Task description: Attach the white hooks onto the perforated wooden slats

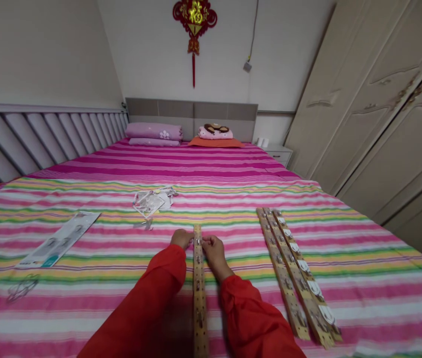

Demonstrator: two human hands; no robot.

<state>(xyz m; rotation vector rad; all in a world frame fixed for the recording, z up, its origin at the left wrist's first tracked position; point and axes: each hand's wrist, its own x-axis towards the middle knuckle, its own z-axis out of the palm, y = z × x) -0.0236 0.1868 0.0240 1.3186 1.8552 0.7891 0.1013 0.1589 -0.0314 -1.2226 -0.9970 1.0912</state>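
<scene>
A long wooden strip (198, 313) with holes and metal hooks lies lengthwise in front of me on the striped bedsheet. Near its far end, my left hand (182, 238) is closed at the left edge, fingertips against the wood. From the other side my right hand (214, 251) pinches beside the farthest metal hook (198, 241); what sits between its fingertips is too small to make out. More metal hooks (198, 285) run along the strip toward me. A few loose metal hooks (146, 224) lie on the sheet, left of the strip's far end.
To the right lie three more wooden strips (283, 271) with hooks, the outermost carrying white pieces (314, 288). On the left are a flat printed package (61, 238), clear wire-like pieces (24, 287) and a pile of plastic packaging (154, 200). Pillows (154, 131) and wardrobes (375, 104) stand beyond.
</scene>
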